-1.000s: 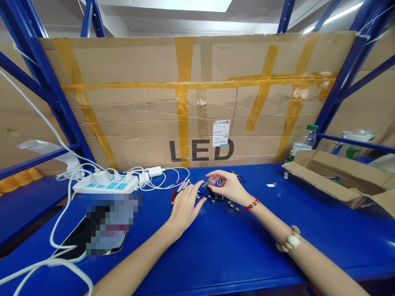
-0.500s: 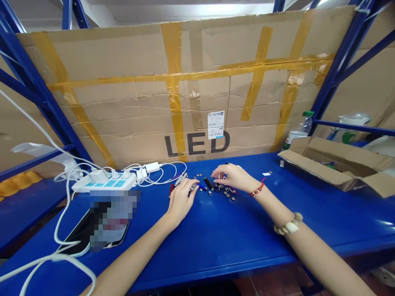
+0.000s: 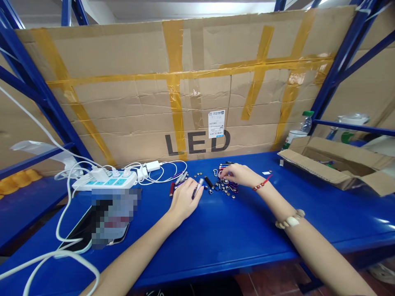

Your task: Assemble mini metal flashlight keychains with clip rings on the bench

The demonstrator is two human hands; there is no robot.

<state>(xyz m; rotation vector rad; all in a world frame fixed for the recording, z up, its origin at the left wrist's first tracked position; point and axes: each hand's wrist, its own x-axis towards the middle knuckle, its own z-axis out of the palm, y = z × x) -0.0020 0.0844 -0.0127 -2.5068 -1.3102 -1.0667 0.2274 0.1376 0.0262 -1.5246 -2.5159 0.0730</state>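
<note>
My left hand is closed around a small silvery-purple tube like a mini flashlight, held at a tilt between thumb and fingers. Just beyond that hand lie a red tube and some silver ones, partly covered by it. My right hand reaches over a pile of small metal parts, its fingertips pinched together among them; what they grip, if anything, is hidden. Next to its fingers lies a silver carabiner clip. Between the hands are a black tube and loose round button-like pieces.
A white power strip with tangled cables and a phone lie on the left of the blue table. On the right are an open cardboard box and a bottle. A large taped carton stands behind.
My left hand has turned slightly, and the tube in it now shows more fully, pointing up and right. My right hand has shifted a little right, uncovering the clip and more parts.
</note>
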